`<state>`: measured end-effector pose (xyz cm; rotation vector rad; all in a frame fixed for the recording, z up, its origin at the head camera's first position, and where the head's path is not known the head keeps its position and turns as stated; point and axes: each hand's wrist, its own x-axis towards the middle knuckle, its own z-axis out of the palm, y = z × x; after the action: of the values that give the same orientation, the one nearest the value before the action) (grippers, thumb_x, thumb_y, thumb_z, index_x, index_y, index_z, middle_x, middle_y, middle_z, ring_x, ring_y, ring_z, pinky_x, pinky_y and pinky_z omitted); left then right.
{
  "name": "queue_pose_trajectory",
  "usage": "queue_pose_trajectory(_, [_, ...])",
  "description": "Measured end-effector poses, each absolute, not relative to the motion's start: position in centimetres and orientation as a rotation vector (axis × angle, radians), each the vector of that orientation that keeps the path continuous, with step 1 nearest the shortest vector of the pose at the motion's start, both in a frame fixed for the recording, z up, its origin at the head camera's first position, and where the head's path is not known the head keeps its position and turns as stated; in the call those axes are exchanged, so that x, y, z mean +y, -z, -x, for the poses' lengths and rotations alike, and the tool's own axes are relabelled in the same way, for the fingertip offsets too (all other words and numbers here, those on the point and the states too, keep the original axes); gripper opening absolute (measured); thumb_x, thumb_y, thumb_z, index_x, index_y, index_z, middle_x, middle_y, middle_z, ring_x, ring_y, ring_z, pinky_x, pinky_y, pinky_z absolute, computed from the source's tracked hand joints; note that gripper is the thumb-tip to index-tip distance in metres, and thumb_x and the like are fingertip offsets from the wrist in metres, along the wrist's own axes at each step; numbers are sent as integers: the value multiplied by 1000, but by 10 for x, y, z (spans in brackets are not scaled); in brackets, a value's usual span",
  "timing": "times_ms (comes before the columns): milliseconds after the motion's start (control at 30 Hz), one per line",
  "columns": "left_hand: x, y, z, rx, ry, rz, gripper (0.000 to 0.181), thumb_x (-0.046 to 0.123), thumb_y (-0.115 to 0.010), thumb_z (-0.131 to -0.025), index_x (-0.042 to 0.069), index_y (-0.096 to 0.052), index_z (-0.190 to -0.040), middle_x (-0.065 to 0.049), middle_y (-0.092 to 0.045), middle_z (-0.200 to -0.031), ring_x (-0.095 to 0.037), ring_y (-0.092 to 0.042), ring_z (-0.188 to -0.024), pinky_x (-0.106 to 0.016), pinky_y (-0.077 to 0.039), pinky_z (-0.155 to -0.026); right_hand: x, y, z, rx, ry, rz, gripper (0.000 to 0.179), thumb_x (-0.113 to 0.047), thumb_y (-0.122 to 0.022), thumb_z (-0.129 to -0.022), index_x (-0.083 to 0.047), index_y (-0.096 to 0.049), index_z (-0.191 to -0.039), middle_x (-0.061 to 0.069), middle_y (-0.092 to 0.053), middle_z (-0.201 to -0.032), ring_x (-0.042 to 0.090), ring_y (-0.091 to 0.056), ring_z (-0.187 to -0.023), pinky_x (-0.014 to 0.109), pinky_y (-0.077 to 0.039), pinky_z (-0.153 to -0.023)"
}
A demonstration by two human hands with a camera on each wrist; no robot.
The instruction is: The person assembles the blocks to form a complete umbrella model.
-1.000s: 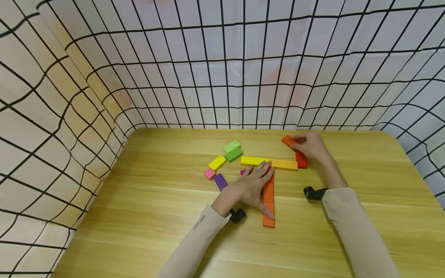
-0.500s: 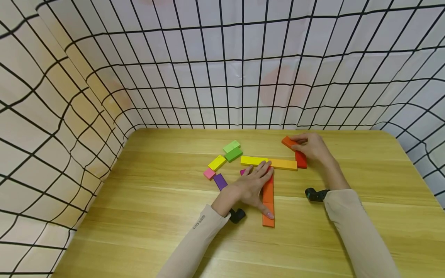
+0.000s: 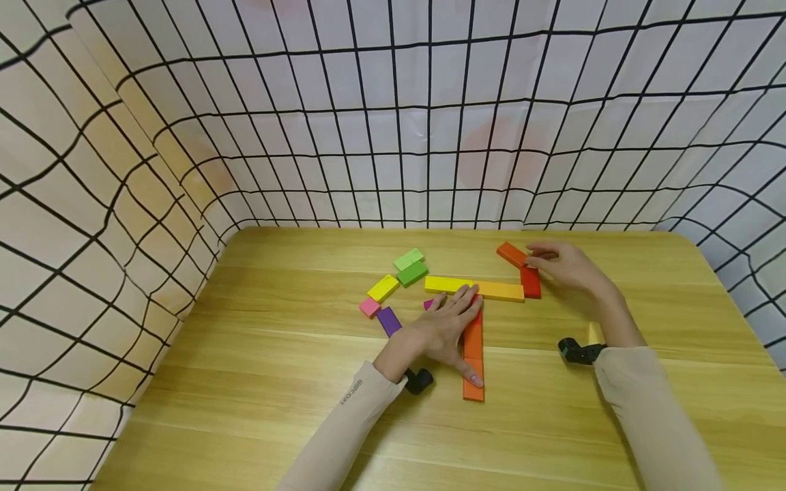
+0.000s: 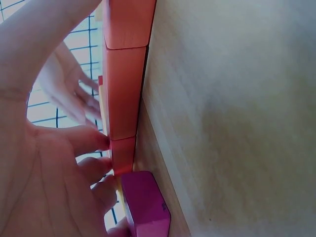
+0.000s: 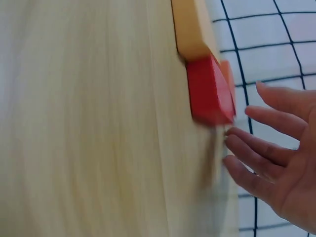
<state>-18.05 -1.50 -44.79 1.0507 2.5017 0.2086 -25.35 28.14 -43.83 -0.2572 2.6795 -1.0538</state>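
My left hand (image 3: 437, 334) rests with spread fingers over a column of orange blocks (image 3: 473, 341); its thumb touches the lowest one. Beside its fingers, a magenta block (image 4: 144, 200) shows in the left wrist view. My right hand (image 3: 571, 267) is at the back right, fingers loosely extended and holding nothing. Just left of its fingertips lies a slanted orange-red block (image 3: 511, 254), meeting the upper end of a red block (image 3: 531, 284). The right wrist view shows a gap between the fingers and the red block. An amber block (image 3: 500, 291) and a yellow block (image 3: 448, 284) run leftward from it.
On the left, a purple block (image 3: 388, 319), a pink block (image 3: 370, 307), another yellow block (image 3: 383, 288), a green block (image 3: 413, 274) and a light green block (image 3: 409, 259) form a loose curve. A pale yellow piece (image 3: 593, 333) shows by the right wrist. Grid-patterned cloth (image 3: 368, 136) stands behind the table.
My right hand has let go of the orange-red block and moved rightward, its wrist shifting toward the front right. The pale yellow piece has come into view there. My left hand stays in place.
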Motion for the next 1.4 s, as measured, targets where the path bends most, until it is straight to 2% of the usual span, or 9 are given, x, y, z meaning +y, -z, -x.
queue_pose_trajectory(200, [-17, 448, 181, 2513, -201, -1046, 142, 76, -81, -69, 14, 1, -167, -4, 17, -175, -20, 16, -162, -47, 2, -133, 308, 435, 233, 2635, 1022, 293, 61, -37, -43, -112, 5, -38, -156, 33, -39, -158, 53, -38, -144, 69, -32, -117])
queue_pose_trajectory(400, [-18, 448, 181, 2514, -211, -1045, 142, 75, -81, -70, 13, 0, -167, -5, 17, -175, -20, 16, -162, -48, 1, -133, 329, 431, 204, 2641, 978, 335, 59, -38, -46, -111, 1, -42, -155, 30, -45, -156, 52, -39, -145, 69, -34, -114])
queue_pose_trajectory(500, [-18, 449, 182, 2513, -213, -1050, 142, 74, -82, -70, 13, 1, -167, -5, 17, -174, -20, 16, -162, -48, 2, -133, 339, 431, 191, 2661, 939, 372, 56, -37, -50, -110, -3, -46, -155, 26, -51, -154, 45, -44, -143, 44, -46, -114])
queue_pose_trajectory(600, [-18, 450, 182, 2513, -213, -1054, 142, 74, -82, -70, 13, 1, -167, -5, 17, -175, -21, 16, -162, -48, 2, -133, 349, 432, 180, 2656, 951, 425, 52, -34, -54, -109, -7, -50, -153, 20, -56, -151, 13, -52, -139, 13, -46, -99])
queue_pose_trajectory(667, [-18, 449, 182, 2511, -216, -1052, 142, 74, -82, -70, 13, 1, -167, -6, 17, -175, -21, 16, -162, -48, 2, -133, 355, 434, 174, 2621, 1002, 463, 50, -30, -55, -108, -8, -51, -152, 18, -56, -151, -5, -51, -132, 3, -41, -91])
queue_pose_trajectory(733, [-19, 449, 182, 2511, -221, -1047, 141, 74, -82, -70, 13, 1, -167, -5, 17, -175, -21, 16, -162, -48, 2, -133, 361, 436, 169, 2574, 1051, 499, 48, -27, -56, -108, -10, -51, -153, 12, -57, -152, -18, -47, -125, 5, -45, -92])
queue_pose_trajectory(933, [-18, 449, 181, 2504, -232, -1047, 141, 73, -82, -70, 14, 1, -167, -5, 16, -175, -20, 16, -162, -48, 2, -133, 381, 442, 157, 2448, 1116, 644, 56, -13, -62, -104, -11, -45, -157, -9, -53, -155, -18, -46, -131, 10, -48, -97])
queue_pose_trajectory(1133, [-17, 450, 180, 2501, -222, -1060, 141, 74, -82, -70, 14, 1, -167, -5, 16, -175, -20, 16, -162, -48, 2, -133, 382, 448, 151, 2529, 972, 848, 64, -8, -79, -88, -17, -58, -148, -4, -45, -158, -24, -32, -135, 10, -45, -95])
queue_pose_trajectory(1400, [-17, 448, 179, 2512, -216, -1066, 141, 74, -82, -70, 14, 0, -168, -6, 15, -175, -20, 15, -162, -47, 1, -133, 369, 452, 153, 2682, 928, 803, 39, -17, -88, -82, -29, -77, -118, 3, -52, -143, -19, -36, -127, 5, -38, -94])
